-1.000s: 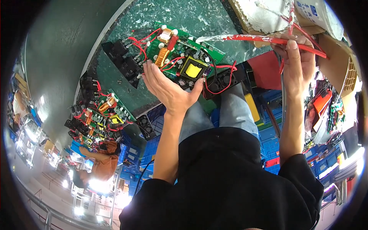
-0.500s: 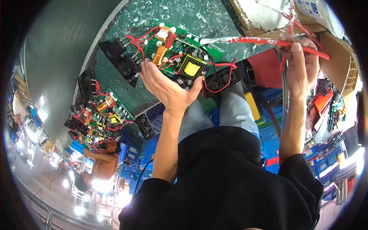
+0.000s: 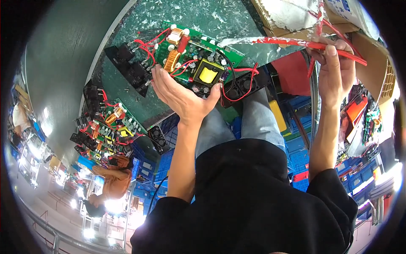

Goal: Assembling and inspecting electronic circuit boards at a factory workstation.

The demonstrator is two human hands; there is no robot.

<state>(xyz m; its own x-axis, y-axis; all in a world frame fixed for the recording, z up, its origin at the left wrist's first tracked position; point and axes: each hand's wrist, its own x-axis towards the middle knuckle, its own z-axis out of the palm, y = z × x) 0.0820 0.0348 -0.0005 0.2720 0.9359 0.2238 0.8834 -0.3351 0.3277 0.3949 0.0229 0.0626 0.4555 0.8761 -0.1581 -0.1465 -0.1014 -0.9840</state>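
My left hand [image 3: 182, 95] cups the near edge of a green circuit board [image 3: 198, 59], palm up, fingers under it. The board carries a yellow transformer [image 3: 208, 75], copper coils and red wires. Black connector blocks [image 3: 131, 70] hang off its left side and black fans [image 3: 243, 86] off its right. It lies over a green mat [image 3: 203, 17]. My right hand [image 3: 334, 72] is closed around a bundle of red wires [image 3: 292, 42] that runs toward the board, just below a cardboard box [image 3: 292, 17].
A pile of similar boards with red wires [image 3: 105, 127] lies at the left edge of the mat. Blue plastic crates [image 3: 296, 156] stand beneath. A person in orange [image 3: 110, 182] works at lower left. More boards and parts [image 3: 368, 118] sit at the right.
My left hand and the board have shifted slightly up and left. My right hand has moved a little to the right along the red wires.
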